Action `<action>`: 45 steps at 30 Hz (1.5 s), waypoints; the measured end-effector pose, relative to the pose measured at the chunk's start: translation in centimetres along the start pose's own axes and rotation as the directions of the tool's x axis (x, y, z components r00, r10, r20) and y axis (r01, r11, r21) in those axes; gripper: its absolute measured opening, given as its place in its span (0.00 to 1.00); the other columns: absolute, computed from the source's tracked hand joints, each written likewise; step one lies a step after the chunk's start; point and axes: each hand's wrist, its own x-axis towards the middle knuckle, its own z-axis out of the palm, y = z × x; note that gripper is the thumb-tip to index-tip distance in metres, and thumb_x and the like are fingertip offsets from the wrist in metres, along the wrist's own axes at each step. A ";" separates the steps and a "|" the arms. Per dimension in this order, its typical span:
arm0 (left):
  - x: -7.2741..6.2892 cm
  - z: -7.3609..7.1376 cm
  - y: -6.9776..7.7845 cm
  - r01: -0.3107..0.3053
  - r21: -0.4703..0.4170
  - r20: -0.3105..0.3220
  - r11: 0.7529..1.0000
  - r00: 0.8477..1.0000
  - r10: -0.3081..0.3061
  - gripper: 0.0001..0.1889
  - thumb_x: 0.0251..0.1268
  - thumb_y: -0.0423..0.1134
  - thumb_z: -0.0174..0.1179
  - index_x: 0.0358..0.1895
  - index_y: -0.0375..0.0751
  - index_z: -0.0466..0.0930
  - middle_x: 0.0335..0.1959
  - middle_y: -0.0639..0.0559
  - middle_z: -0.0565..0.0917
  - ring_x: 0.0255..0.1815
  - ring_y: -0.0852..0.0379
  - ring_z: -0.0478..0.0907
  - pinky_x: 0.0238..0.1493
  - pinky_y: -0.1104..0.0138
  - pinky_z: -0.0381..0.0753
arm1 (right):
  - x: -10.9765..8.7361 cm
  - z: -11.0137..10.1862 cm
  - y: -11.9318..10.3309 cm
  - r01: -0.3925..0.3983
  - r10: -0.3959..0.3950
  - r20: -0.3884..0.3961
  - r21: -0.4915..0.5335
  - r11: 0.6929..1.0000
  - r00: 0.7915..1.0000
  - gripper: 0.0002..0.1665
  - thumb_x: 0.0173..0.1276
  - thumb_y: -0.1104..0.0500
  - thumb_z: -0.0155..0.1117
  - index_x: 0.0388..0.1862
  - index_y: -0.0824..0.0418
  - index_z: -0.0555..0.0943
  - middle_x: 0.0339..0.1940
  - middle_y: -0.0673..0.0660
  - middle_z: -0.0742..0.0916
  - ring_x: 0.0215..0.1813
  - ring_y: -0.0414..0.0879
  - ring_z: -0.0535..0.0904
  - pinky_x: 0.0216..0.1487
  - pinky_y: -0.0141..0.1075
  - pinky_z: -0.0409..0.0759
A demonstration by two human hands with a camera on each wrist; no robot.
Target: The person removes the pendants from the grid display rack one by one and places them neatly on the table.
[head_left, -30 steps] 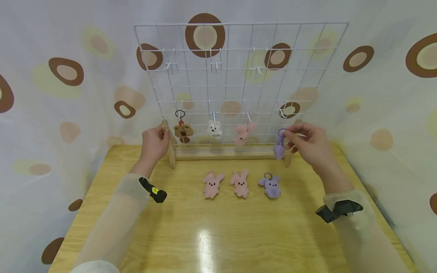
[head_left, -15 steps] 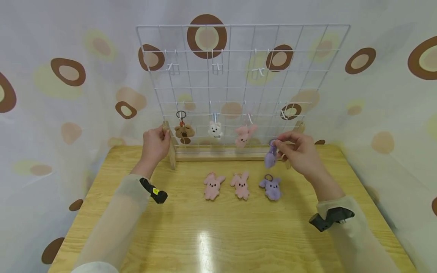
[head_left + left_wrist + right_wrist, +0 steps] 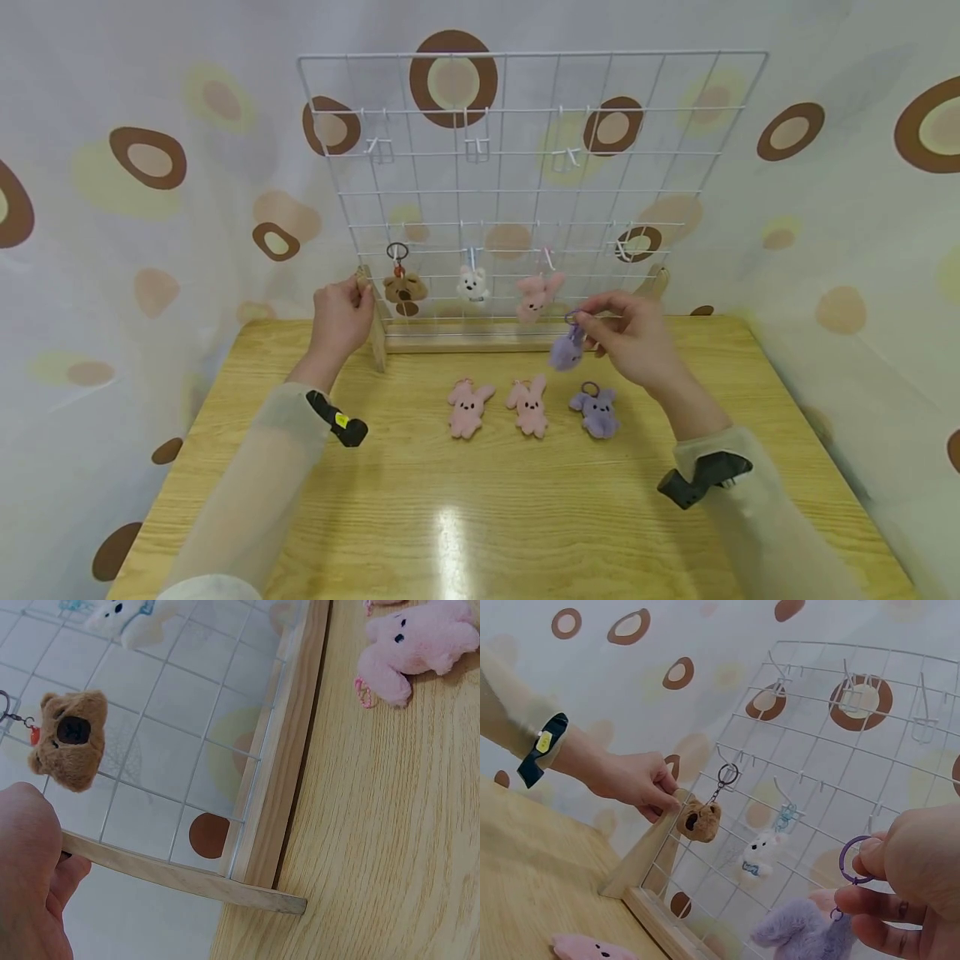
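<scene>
My left hand (image 3: 341, 321) grips the wooden side support (image 3: 180, 879) of a white wire grid rack (image 3: 525, 55). The right hand (image 3: 630, 337) pinches the purple ring (image 3: 843, 862) of a purple plush keychain (image 3: 566, 352), which dangles in front of the rack's lower right part. On the rack's lower hooks hang a brown bear keychain (image 3: 405, 287), a white plush keychain (image 3: 472, 285) and a pink bunny keychain (image 3: 534, 298). Another purple plush keychain (image 3: 597, 412) lies face up on the table, below the right hand.
Two pink bunny keychains (image 3: 467, 410) lie side by side on the wooden table (image 3: 390, 517), left of the purple one. White hooks (image 3: 477, 148) stick out along the grid's upper row, and one more hook (image 3: 622, 250) is at lower right. A patterned curtain (image 3: 172, 75) surrounds the table.
My right hand has moved left and slightly down with the purple plush keychain, from the rack's right support toward the pink bunny keychain on the rack. The left hand stays on the support.
</scene>
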 end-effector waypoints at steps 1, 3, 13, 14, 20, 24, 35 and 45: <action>0.0 0.0 0.0 -0.002 0.001 0.000 1.000 1.000 0.002 0.14 0.81 0.33 0.55 0.33 0.30 0.82 0.13 0.50 0.71 0.14 0.55 0.65 0.17 0.67 0.61 | 0.0 0.2 0.0 -0.001 0.001 0.005 -0.002 1.000 1.000 0.09 0.80 0.64 0.64 0.51 0.70 0.84 0.47 0.67 0.87 0.31 0.48 0.86 0.32 0.35 0.83; 0.1 0.0 -0.1 -0.007 0.001 0.000 1.000 1.000 0.007 0.14 0.81 0.32 0.56 0.34 0.30 0.83 0.13 0.50 0.71 0.14 0.55 0.65 0.17 0.67 0.61 | 0.1 0.6 0.1 -0.003 0.004 0.012 -0.007 1.000 1.000 0.09 0.80 0.64 0.65 0.51 0.69 0.84 0.47 0.66 0.88 0.30 0.47 0.85 0.31 0.36 0.83; 0.2 0.2 -0.2 -0.010 0.001 0.006 1.000 1.000 0.010 0.13 0.82 0.33 0.56 0.37 0.30 0.84 0.14 0.49 0.73 0.15 0.55 0.66 0.18 0.66 0.62 | 0.6 2.6 0.2 -0.002 0.006 0.077 -0.049 0.999 0.997 0.06 0.78 0.66 0.66 0.48 0.68 0.84 0.44 0.64 0.88 0.28 0.47 0.84 0.29 0.38 0.83; 0.2 0.2 -0.2 -0.008 0.002 0.008 1.000 1.000 0.008 0.13 0.82 0.34 0.56 0.37 0.30 0.84 0.14 0.49 0.73 0.15 0.55 0.66 0.18 0.66 0.62 | 0.6 2.8 0.2 -0.002 0.007 0.084 -0.051 0.999 0.996 0.06 0.78 0.66 0.66 0.48 0.68 0.84 0.43 0.63 0.88 0.28 0.47 0.84 0.29 0.37 0.82; 0.3 0.2 -0.1 0.001 0.003 0.020 1.000 1.000 -0.001 0.14 0.83 0.35 0.55 0.37 0.30 0.84 0.14 0.48 0.73 0.16 0.54 0.67 0.18 0.66 0.62 | 0.8 3.9 -0.1 -0.006 0.016 0.125 -0.077 0.997 0.992 0.06 0.79 0.63 0.65 0.50 0.65 0.85 0.40 0.62 0.88 0.28 0.49 0.83 0.28 0.38 0.80; 0.3 0.1 0.1 0.009 -0.010 0.033 1.000 0.999 -0.009 0.14 0.83 0.36 0.54 0.38 0.29 0.84 0.15 0.48 0.73 0.16 0.53 0.67 0.18 0.65 0.63 | 1.0 4.6 0.1 0.011 0.002 0.152 -0.084 0.996 0.988 0.05 0.79 0.65 0.66 0.49 0.64 0.85 0.41 0.61 0.88 0.30 0.53 0.84 0.27 0.37 0.79; 0.3 0.0 0.1 0.020 -0.001 0.031 1.000 0.999 -0.020 0.14 0.83 0.36 0.55 0.38 0.30 0.83 0.16 0.47 0.76 0.17 0.53 0.68 0.18 0.66 0.64 | 1.3 6.3 0.1 0.043 -0.031 0.252 -0.044 0.998 0.967 0.06 0.78 0.66 0.65 0.48 0.67 0.86 0.44 0.62 0.88 0.33 0.59 0.85 0.27 0.34 0.79; 0.1 0.0 -0.1 0.009 0.005 0.013 1.000 1.000 -0.009 0.14 0.82 0.34 0.55 0.34 0.31 0.82 0.14 0.49 0.73 0.15 0.55 0.66 0.18 0.66 0.62 | 1.2 8.0 -0.2 0.066 -0.058 0.305 -0.014 0.998 0.951 0.06 0.79 0.67 0.64 0.49 0.68 0.85 0.47 0.61 0.89 0.35 0.66 0.85 0.28 0.35 0.80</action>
